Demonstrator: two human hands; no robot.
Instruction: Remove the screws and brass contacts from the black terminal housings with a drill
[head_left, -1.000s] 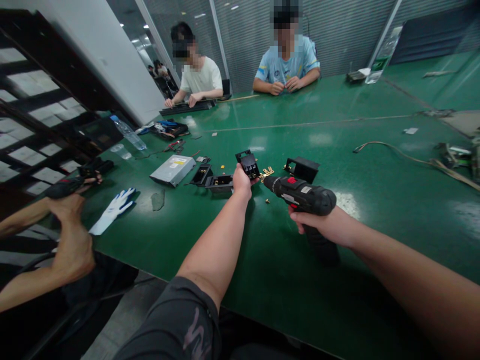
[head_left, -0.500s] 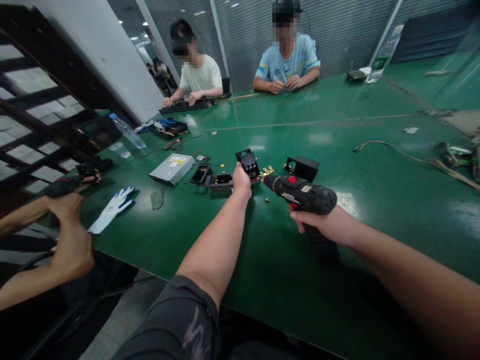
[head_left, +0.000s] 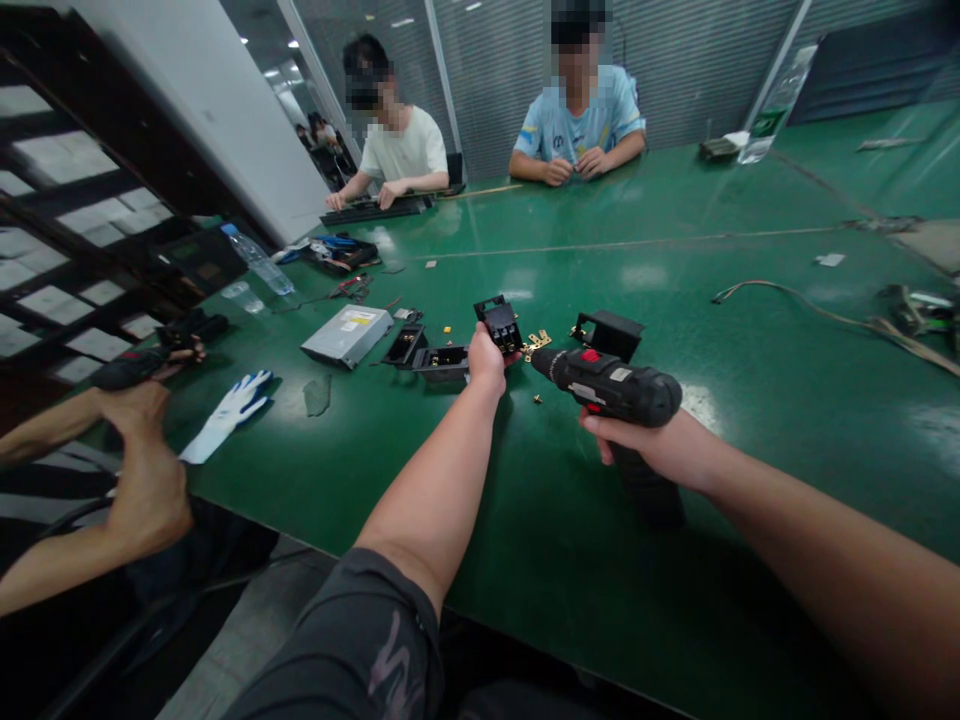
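Observation:
My left hand [head_left: 487, 362] is closed around a black plastic socket housing [head_left: 500, 325], tilted up off the green table. In my right hand [head_left: 637, 440] is a black cordless drill [head_left: 611, 383] with red buttons, gripped by its handle. Its tip points left at the housing's lower right edge; whether it touches cannot be made out. Small brass pieces [head_left: 538, 341] lie just behind the drill tip, and a small brass part [head_left: 538, 399] rests in front of it. More black housings [head_left: 442, 364] stand left of my left hand, and another black housing [head_left: 613, 335] lies behind the drill.
A grey metal drive [head_left: 347, 336] and a white glove [head_left: 227, 415] lie to the left. A co-worker's hand [head_left: 139, 400] there holds another drill [head_left: 129, 368]. Two people sit across the green table [head_left: 420, 470]. Cables [head_left: 787, 288] and a circuit board lie right.
The whole view has shifted very slightly. Both hands, the housing and the drill keep almost the same places relative to each other.

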